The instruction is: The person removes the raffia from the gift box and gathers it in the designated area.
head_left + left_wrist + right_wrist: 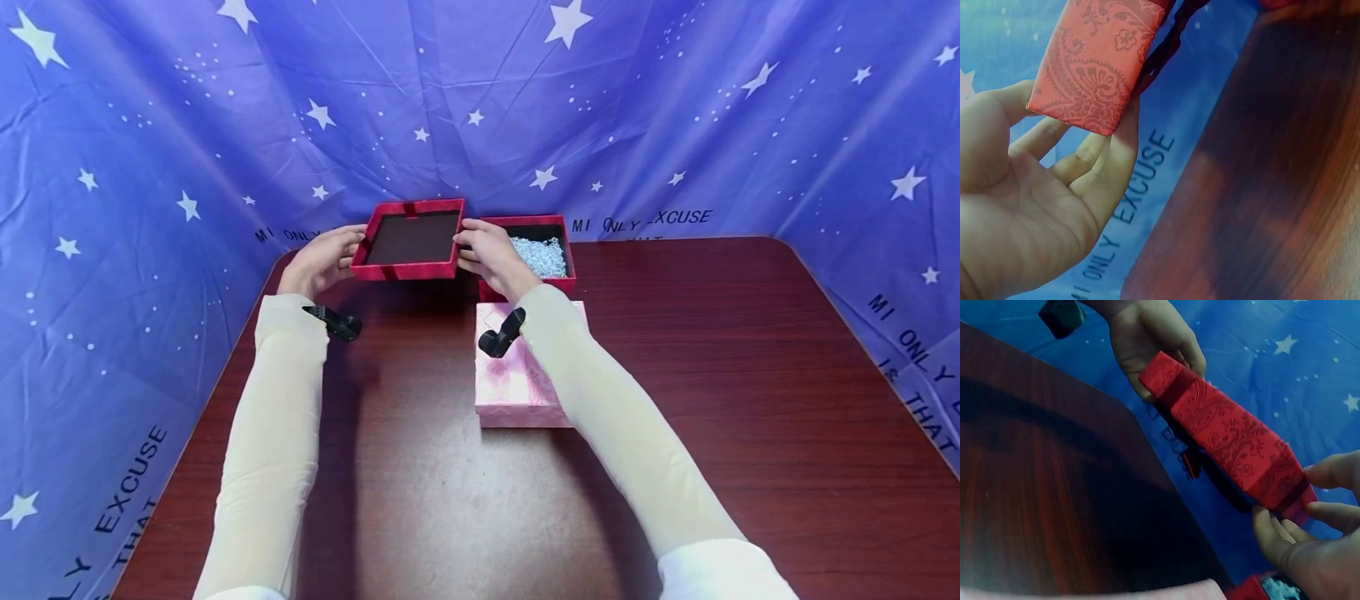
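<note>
Table [720, 375] below, red lid [416, 238] (in fingers [1338, 470])

Starry blue curtain [495, 58]; reddish-brown wooden table [750, 375]

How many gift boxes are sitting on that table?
2: an open red gift box holding pale blue shredded paper at the back, and a pink gift box in front of it. Small ones may be hidden.
</note>
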{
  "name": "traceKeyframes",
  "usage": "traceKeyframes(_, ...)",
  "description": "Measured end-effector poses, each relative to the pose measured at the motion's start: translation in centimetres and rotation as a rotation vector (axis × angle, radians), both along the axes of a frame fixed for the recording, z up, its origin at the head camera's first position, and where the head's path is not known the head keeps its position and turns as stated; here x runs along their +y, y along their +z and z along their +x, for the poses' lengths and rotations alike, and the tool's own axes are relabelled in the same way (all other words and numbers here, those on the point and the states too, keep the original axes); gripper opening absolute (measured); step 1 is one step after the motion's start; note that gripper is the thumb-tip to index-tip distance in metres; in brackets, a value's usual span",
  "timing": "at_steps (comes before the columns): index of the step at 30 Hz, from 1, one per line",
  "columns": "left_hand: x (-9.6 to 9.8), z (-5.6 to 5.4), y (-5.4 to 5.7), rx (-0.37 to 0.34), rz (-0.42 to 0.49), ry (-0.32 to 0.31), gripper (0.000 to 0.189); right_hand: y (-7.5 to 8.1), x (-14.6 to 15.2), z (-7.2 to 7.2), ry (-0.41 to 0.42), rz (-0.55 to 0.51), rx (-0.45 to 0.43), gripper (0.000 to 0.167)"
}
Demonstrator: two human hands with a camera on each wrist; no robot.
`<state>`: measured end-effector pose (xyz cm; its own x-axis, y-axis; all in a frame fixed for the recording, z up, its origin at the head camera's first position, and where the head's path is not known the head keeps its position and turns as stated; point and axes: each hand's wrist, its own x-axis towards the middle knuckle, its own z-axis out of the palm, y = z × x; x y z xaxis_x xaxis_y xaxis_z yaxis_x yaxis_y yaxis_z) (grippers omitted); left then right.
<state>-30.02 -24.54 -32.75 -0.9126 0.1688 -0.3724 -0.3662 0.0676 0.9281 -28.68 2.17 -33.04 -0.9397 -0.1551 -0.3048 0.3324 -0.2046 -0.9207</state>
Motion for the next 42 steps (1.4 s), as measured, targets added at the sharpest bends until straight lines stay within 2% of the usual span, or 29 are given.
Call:
traceKeyframes(7,-1.5,0.6,-0.3,-0.025,-0.032,-0.005,0.049,-0.3,-2.6,0.3,-0.01,0.011,-0.025,0.053)
traceKeyframes(14,-2.4,0.7,-0.9,-0.036,-0.081,0.012,0.048,-1.3,-4.8,0.5,-0.074,0.025,-0.057,0.054)
traceKeyframes(19,-3.1,0.5,-2.1,-0.037,-0.105,0.022,0.048,-2.3,-5.8,0.6,-0.127,0.077,-0.074,0.053)
traceKeyframes(26,-3.1,0.1,-4.0,-0.059,-0.088,0.086,0.045,-3.5,-7.0,0.5,-0.188,0.196,-0.083,0.045)
traceKeyframes(33,-2.7,0.1,-5.5,-0.073,-0.145,0.104,0.045,-4.2,-7.3,0.6,-0.18,0.256,-0.11,0.046)
traceKeyframes(37,-2.6,0.2,-6.0,-0.079,-0.144,0.076,0.046,-4.4,-7.4,0.7,-0.183,0.27,-0.115,0.045)
traceKeyframes(42,-2.6,0.2,-6.6,-0.084,-0.155,0.051,0.05,-4.7,-7.6,0.4,-0.145,0.311,-0.099,0.045)
